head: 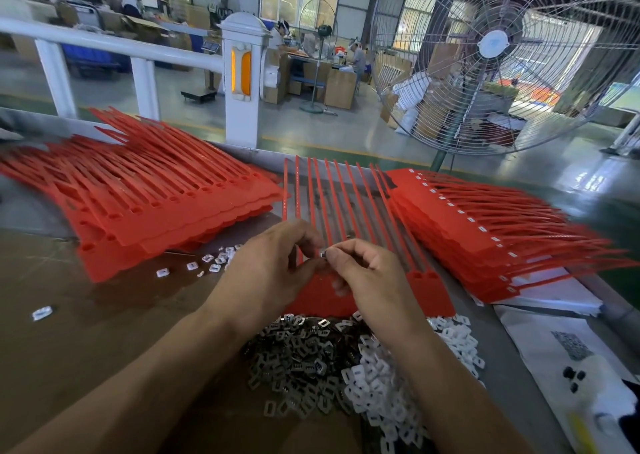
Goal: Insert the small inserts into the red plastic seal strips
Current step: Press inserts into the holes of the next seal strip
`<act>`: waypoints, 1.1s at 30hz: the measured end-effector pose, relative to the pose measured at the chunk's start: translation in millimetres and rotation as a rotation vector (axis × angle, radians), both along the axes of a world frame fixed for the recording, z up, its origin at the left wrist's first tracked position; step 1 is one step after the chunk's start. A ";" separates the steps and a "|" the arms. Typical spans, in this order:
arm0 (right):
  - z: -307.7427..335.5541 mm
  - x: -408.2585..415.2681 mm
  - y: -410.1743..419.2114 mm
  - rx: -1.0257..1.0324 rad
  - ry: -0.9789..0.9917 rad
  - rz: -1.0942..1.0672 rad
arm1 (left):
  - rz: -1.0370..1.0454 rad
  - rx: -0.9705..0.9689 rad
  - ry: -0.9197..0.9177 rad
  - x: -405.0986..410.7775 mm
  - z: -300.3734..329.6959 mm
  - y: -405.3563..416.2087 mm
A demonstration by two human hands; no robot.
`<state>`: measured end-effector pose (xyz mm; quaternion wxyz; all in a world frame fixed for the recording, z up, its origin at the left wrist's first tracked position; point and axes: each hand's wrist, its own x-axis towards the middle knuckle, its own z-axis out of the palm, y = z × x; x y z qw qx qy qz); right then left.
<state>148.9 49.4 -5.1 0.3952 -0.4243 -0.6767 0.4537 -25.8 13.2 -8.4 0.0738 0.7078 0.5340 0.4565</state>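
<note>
My right hand (367, 280) fingers pinch small insert (323, 254); left hand (273, 273) fingers curl round red strip (429, 294) head on worktop (86, 332). Square insert over slot beneath fingertips, press straight. Spare inserts (311, 353) near wrists.

Two hands: left (273, 273); right (372, 280); forearms bare to frame edge; no sleeves, gloves, rings visible.

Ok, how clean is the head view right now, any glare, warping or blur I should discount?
Head view: strong wide-angle bending of the fan and railing; bright glare from the far doorway and windows; hands and strips sharp enough, background workers soft.
</note>
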 end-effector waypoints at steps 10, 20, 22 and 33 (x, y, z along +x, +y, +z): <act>4.0 2.7 -0.7 0.139 -0.002 0.007 | -0.016 0.032 -0.078 -4.1 -3.1 4.3; 1.7 5.2 4.0 0.228 -0.104 -0.009 | -0.021 -0.058 -0.053 -4.5 -0.8 3.5; -1.1 5.9 8.3 0.263 -0.188 -0.075 | 0.084 -0.083 -0.031 -7.1 -1.8 5.8; -11.3 -5.2 22.7 0.405 -0.601 -0.112 | 0.360 -0.440 0.192 -20.9 -0.2 5.6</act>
